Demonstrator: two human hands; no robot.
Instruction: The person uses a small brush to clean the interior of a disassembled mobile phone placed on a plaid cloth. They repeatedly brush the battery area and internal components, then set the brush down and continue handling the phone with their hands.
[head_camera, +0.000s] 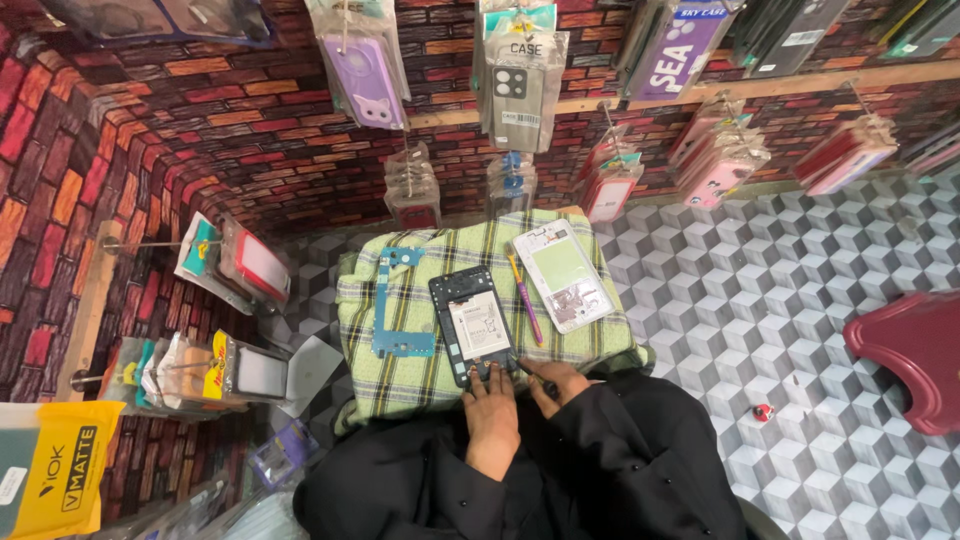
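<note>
Both hands at near end of opened phone on green plaid cloth: left hand flat, fingers pressing its bottom edge; right hand pinching a thin tool, grip detail unclear; blue circuit board beside it

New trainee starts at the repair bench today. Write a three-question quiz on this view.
1. True or false: the opened phone lies on a green checked cloth.
2. Which lies left of the opened phone? A) blue circuit board B) white back cover C) purple tool
3. Which end of the phone do the left hand and right hand touch?

Key: 1 true; 2 A; 3 the near, bottom end.
</note>
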